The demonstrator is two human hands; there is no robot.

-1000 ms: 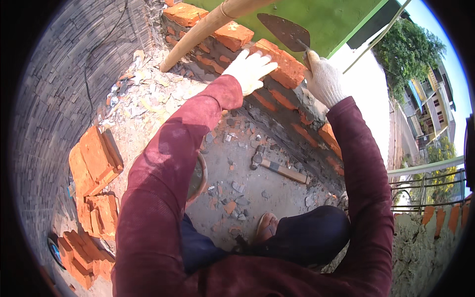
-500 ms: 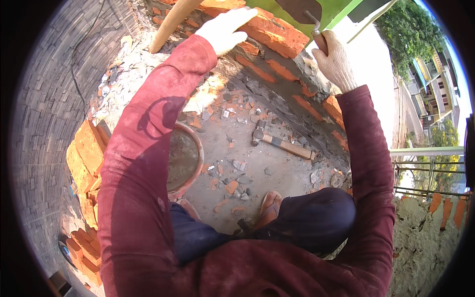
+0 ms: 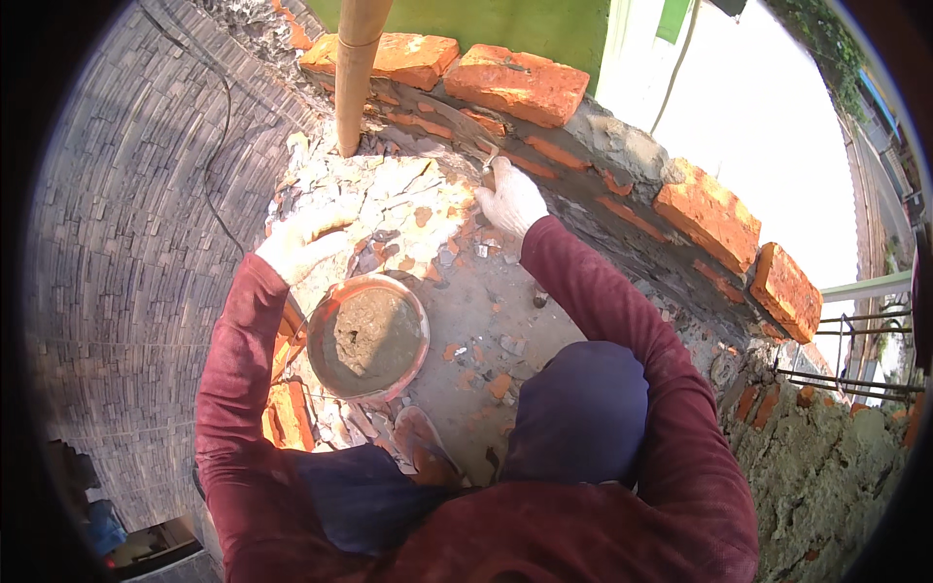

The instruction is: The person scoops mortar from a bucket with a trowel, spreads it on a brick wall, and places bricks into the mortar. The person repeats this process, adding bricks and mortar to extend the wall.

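Observation:
My right hand [image 3: 512, 199], in a white knit glove, is closed on the handle of a trowel [image 3: 492, 155]. The trowel is against or just in front of the mortared face of a low brick wall [image 3: 554, 155]; its blade is hard to make out. Over the rubble to the left, beside a round basin, my left hand [image 3: 303, 243] is gloved too and holds nothing, its fingers apart. Wet mortar [image 3: 369, 335] lies in the basin [image 3: 421, 316]. Along the wall's top sit an orange brick [image 3: 520, 83] and another brick [image 3: 708, 214], with bare mortar [image 3: 622, 141] between them.
A wooden pole [image 3: 356, 87] stands at the wall's left part. A hammer [image 3: 539, 296] is mostly hidden under my right arm. Loose bricks [image 3: 289, 413] lie by my left forearm. Metal bars [image 3: 846, 379] stick out at the right, and brick chips litter the floor.
My left hand has left the brick on the wall and moved down-left beside the basin. My right hand has brought the trowel from above the wall to its near face. The view has shifted.

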